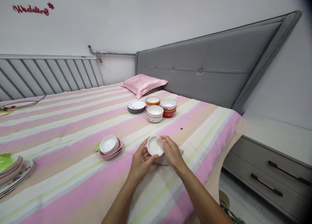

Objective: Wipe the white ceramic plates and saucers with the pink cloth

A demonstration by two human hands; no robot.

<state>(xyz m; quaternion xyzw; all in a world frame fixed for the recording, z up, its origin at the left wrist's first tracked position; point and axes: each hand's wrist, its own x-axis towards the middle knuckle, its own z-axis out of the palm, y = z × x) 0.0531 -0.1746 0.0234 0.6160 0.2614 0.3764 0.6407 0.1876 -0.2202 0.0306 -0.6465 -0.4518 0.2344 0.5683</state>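
Note:
A small white bowl (154,146) is tilted up in front of me, with the fingers of my left hand (141,159) wrapped round its left side and the thumb at its lower rim. My right hand (172,151) is closed on a thin pale pink cloth (164,160), pressing part of it against the inside right of the bowl. The rest of the cloth hangs under the bowl and my fingers. To the left, several small white dishes (108,144) are stacked on pink dishes (110,156), with a bit of green showing beside them.
Farther up the striped bedspread (80,130) stand bowl stacks (155,114) and a plate stack (136,107), near a pink pillow (143,83). More plates (26,172) lie at far left. A grey headboard (195,61) and a drawer cabinet (273,162) border the right.

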